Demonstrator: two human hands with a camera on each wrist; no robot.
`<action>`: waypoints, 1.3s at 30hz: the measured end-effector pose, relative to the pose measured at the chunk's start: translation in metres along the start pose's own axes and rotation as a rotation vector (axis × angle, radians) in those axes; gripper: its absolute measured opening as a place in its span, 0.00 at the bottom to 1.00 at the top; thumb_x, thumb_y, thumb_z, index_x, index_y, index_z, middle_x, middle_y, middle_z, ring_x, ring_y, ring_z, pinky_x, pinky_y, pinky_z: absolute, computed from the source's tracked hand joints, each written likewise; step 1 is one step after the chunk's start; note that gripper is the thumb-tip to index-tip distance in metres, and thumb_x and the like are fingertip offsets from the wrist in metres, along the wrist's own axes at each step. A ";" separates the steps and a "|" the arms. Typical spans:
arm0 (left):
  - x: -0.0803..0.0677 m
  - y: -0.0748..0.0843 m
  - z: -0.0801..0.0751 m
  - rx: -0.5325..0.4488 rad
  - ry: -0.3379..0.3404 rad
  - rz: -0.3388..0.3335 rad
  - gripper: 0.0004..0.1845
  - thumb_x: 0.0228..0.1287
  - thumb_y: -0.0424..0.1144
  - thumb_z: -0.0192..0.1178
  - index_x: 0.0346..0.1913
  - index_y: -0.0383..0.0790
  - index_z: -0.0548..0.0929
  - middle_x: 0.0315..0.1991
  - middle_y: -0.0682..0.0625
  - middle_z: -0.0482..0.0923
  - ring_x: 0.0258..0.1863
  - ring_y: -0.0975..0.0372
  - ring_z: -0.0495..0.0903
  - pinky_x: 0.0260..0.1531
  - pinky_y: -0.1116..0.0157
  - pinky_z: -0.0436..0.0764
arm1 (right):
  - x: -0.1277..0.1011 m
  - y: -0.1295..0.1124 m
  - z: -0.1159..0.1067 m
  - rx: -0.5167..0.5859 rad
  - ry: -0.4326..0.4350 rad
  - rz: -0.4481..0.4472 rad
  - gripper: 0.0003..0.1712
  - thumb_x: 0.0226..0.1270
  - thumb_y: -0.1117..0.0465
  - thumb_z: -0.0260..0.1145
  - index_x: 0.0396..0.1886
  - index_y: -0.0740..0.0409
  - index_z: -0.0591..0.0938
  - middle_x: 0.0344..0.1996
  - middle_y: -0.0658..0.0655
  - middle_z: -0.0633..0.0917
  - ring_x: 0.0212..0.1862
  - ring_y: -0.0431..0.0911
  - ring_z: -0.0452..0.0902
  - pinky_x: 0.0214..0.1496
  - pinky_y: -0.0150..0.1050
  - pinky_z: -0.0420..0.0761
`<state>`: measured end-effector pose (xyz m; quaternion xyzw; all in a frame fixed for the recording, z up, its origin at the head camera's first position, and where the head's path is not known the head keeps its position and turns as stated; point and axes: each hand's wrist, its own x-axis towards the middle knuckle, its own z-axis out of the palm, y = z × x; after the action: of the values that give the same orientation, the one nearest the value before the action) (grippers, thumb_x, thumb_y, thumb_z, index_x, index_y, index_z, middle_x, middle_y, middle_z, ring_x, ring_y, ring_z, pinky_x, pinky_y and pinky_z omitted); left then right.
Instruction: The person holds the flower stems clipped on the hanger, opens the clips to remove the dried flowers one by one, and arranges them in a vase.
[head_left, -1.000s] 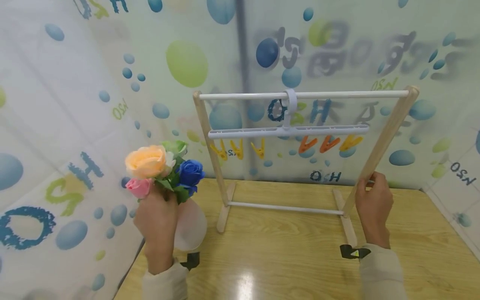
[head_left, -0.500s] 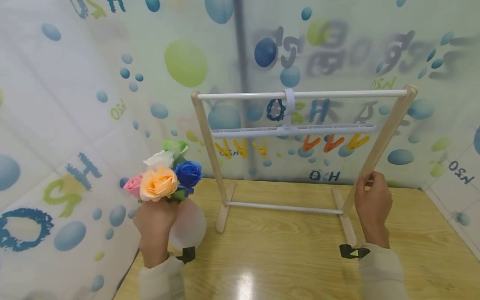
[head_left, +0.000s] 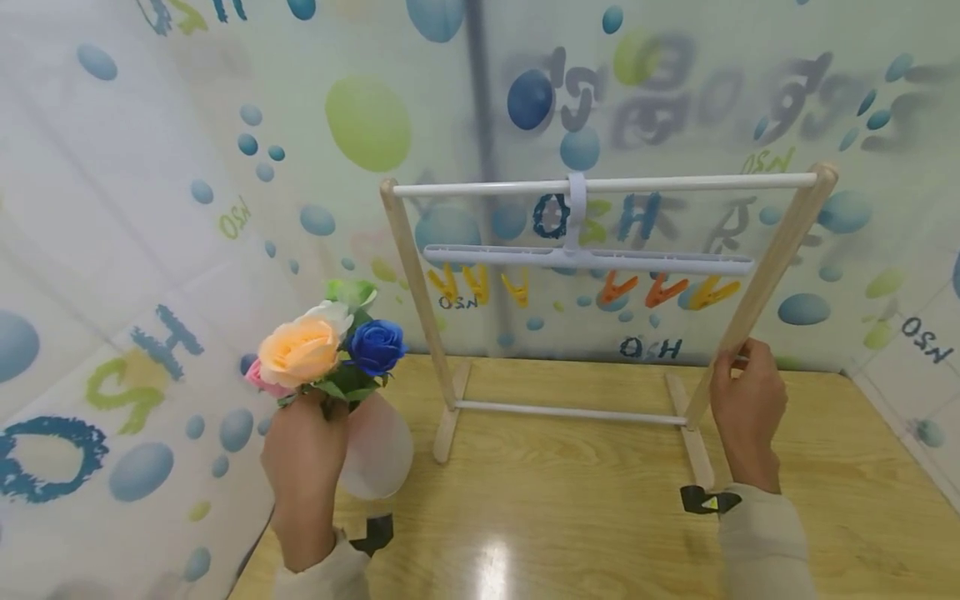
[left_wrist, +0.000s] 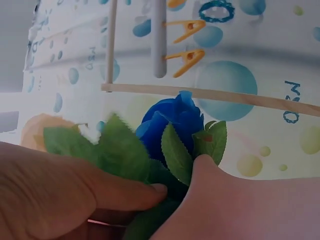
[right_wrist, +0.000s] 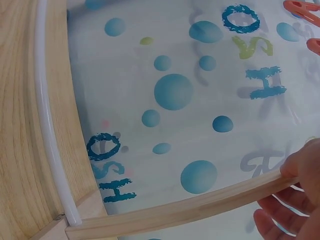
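My left hand (head_left: 303,446) grips a bunch of artificial flowers (head_left: 300,352) by the stems: an orange rose, a blue rose (head_left: 377,346), a pink one and a white one. It holds them over a frosted white vase (head_left: 382,450) at the table's left edge. In the left wrist view my fingers (left_wrist: 65,187) close round the green leaves under the blue rose (left_wrist: 172,122). My right hand (head_left: 742,392) holds the right wooden post (head_left: 780,250) of a small drying rack. The right wrist view shows my fingertips (right_wrist: 302,167) on that post (right_wrist: 190,210).
A white hanger (head_left: 588,260) with yellow and orange pegs hangs from the rack's top rail (head_left: 600,184). The rack stands on a wooden table (head_left: 585,517). A bubble-printed curtain (head_left: 135,250) closes in the left side and back. A white lower rod (right_wrist: 50,125) joins the rack's feet.
The flowers dipped toward the vase, then came up a little and tipped left. The hanger has swayed on the rail. My right hand has stayed on the post.
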<state>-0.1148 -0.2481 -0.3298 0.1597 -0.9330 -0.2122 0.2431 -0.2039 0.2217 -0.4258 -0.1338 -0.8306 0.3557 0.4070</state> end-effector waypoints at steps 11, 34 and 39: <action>-0.023 0.001 -0.006 -0.099 0.105 0.000 0.23 0.59 0.33 0.65 0.58 0.31 0.76 0.54 0.29 0.76 0.55 0.35 0.72 0.48 0.33 0.70 | -0.001 -0.001 -0.001 -0.002 -0.004 0.006 0.17 0.73 0.61 0.56 0.51 0.71 0.77 0.43 0.71 0.84 0.41 0.66 0.82 0.39 0.64 0.75; -0.072 -0.040 0.014 -0.033 -0.198 -0.061 0.17 0.73 0.45 0.54 0.46 0.34 0.86 0.29 0.44 0.86 0.25 0.55 0.83 0.25 0.56 0.77 | -0.003 0.004 -0.013 -0.023 0.006 0.021 0.16 0.73 0.61 0.56 0.50 0.70 0.77 0.43 0.71 0.84 0.43 0.66 0.82 0.43 0.65 0.74; -0.087 -0.016 0.051 -0.108 -0.044 0.235 0.08 0.68 0.38 0.62 0.38 0.37 0.87 0.22 0.52 0.82 0.20 0.63 0.78 0.20 0.62 0.75 | -0.007 0.005 -0.017 -0.033 -0.005 0.017 0.17 0.74 0.60 0.56 0.51 0.70 0.77 0.43 0.71 0.83 0.44 0.66 0.81 0.43 0.65 0.74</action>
<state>-0.0665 -0.2107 -0.4115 0.0312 -0.9376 -0.2355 0.2539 -0.1866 0.2301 -0.4257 -0.1466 -0.8361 0.3460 0.3996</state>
